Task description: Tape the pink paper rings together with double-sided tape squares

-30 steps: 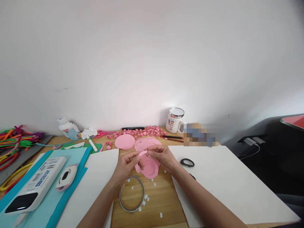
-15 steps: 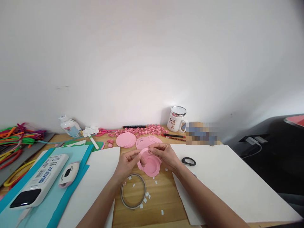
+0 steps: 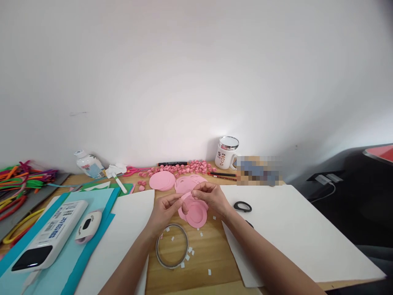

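My left hand [image 3: 164, 211] and my right hand [image 3: 211, 198] meet over the middle of the wooden table, each with its fingertips pinched. Between them they hold a thin curved pink paper strip [image 3: 186, 196]; its far end is hard to make out against the pink behind. Just below lie pink paper pieces cut in rounds [image 3: 196, 214], partly covered by my hands. Behind these sit a stack of pink paper circles [image 3: 162, 180] and more cut pink paper [image 3: 192, 180]. Many small pink rolled paper buds [image 3: 199, 166] are heaped near the wall.
A roll of tape [image 3: 157, 250] lies in front, with small white scraps [image 3: 190, 250] around it. White sheets flank both sides; black-handled scissors [image 3: 242, 206] rest on the right one. A white mug [image 3: 225, 157], bottle [image 3: 89, 164] and white device [image 3: 52, 235] stand around.
My right hand has shifted slightly and the pink strip between the fingers looks flatter. My left hand keeps its pinch. The whole view has moved a little.
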{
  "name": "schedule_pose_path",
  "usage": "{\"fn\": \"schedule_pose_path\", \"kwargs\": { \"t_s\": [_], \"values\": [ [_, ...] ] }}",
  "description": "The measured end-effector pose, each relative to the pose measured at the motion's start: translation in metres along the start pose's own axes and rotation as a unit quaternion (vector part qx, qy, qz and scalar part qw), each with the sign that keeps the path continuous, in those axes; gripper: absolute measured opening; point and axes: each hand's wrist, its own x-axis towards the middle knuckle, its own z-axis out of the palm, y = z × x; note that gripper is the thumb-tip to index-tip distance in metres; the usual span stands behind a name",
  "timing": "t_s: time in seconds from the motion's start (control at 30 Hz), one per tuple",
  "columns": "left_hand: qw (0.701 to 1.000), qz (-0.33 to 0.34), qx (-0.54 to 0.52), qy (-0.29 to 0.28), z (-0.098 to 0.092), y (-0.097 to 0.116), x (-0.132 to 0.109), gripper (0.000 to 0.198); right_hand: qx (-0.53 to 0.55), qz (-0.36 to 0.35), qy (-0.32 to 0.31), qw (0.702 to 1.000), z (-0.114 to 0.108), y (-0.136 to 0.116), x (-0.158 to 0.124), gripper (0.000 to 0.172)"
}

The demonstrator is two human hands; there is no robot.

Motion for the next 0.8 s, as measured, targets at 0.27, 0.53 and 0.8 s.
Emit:
{"fn": "schedule_pose_path", "kwargs": {
  "t_s": [0.27,0.53,0.8],
  "values": [
    [1.000,0.015,0.006,0.005,-0.0014,-0.0014,-0.0001,0.029,0.027,0.039,0.001,0.999,0.0017,-0.0022,-0.0024,0.020],
    [1.000,0.024,0.019,0.003,-0.0017,-0.0027,-0.0004,0.030,0.026,0.015,0.013,0.999,0.0002,-0.0010,-0.0015,0.019],
    [1.000,0.018,0.002,-0.005,-0.0015,-0.0034,-0.0004,0.029,0.017,0.020,0.029,0.999,0.0024,-0.0014,-0.0008,0.017]
  ]
}}
